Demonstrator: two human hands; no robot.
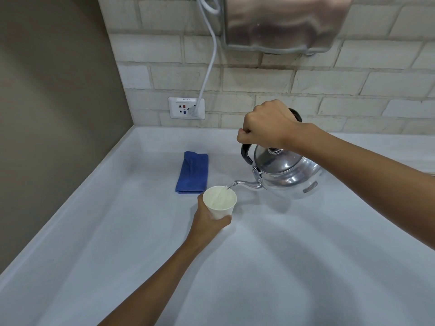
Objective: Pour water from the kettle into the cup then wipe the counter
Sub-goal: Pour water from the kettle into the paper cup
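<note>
Pouring is under way: the kettle (289, 171) is tilted with its spout toward the cup (220, 201), and a thin stream of water runs from the spout tip into the cup's open mouth. The right hand (266, 127) is above the kettle, its fingers (244, 134) clenched around the black handle so that the kettle hangs clear of the desk (282, 267). The left hand (209, 222) is on the near side of the cup, its fingers wrapped around the lower wall of the cup. Whether the cup base rests on the desk cannot be told.

A folded blue cloth (192, 171) lies flat on the desk just behind the cup and to its left, apart from both hands. Further behind the cup, on the brick wall (329, 85), is a socket plate (186, 108) with a white cable (209, 67) plugged in; the cable runs up the wall. A shiny metal housing (282, 22) is mounted on the wall above the kettle. A plain grey side wall (54, 90) borders the desk to the left of the cup. Nothing lies between the spout and the cup rim.
</note>
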